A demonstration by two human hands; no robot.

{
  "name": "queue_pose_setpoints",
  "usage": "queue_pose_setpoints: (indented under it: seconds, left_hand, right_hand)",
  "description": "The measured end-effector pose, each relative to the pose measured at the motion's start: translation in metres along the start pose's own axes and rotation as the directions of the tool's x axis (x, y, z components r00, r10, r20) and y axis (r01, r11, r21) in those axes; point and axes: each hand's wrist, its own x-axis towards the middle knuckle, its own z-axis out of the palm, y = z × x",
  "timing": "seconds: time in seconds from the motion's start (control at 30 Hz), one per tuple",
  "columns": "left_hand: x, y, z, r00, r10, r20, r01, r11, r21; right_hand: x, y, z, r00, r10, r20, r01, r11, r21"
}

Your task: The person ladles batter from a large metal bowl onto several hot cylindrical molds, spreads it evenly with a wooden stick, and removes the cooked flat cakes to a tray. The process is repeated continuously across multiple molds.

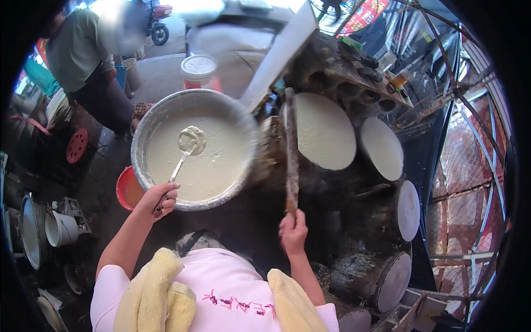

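Observation:
My left hand (161, 201) is closed around the handle of a metal ladle (192, 141), whose bowl holds pale batter over a large metal basin (138, 145). Thick, cream-coloured batter (203, 174) fills much of that basin. My right hand (294, 230) grips the lower end of a long wooden stick (291, 153), coated with pale residue. The stick points away from me, its upper part passing in front of the left edge of a round griddle covered with a pale layer (325, 133). Another round griddle with a similar pale surface (382, 148) lies to its right.
Several more round griddles (408, 211) curve down the right side. A red bowl (127, 189) sits left of the basin; a lidded bucket (199, 69) stands beyond it. A white bucket (61, 228) is at far left. Another person (85, 66) stands at upper left. A pale board (280, 54) slants beyond the basin.

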Motion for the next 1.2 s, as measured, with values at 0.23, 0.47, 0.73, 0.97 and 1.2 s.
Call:
queue_pose_setpoints:
  seconds: [0.23,0.47,0.73,0.97,1.2]
  left_hand:
    - [0.005,-0.028,0.142,0.970,-0.205,0.128,0.114,0.855,0.506]
    - [0.030,-0.179,0.333,0.627,-0.690,0.363,0.118,0.544,0.830]
    - [-0.028,-0.428,0.498,0.004,-0.995,0.096,-0.081,0.095,0.992]
    - [-0.102,-0.616,0.528,-0.221,-0.941,-0.256,-0.494,-0.118,0.862]
    - [-0.112,-0.718,0.514,-0.230,-0.910,-0.344,-0.893,0.057,0.446]
  right_hand:
    - [-0.100,0.056,-0.035,0.903,0.284,-0.322,-0.065,0.832,0.551]
    - [-0.218,0.107,-0.137,0.495,0.385,-0.779,0.293,0.770,0.567]
    - [-0.368,0.129,-0.167,-0.344,0.491,-0.800,0.210,0.871,0.444]
    - [-0.396,0.119,-0.132,-0.658,0.529,-0.536,0.221,0.817,0.533]
    - [-0.330,0.152,-0.145,-0.733,0.522,-0.437,0.293,0.821,0.490]
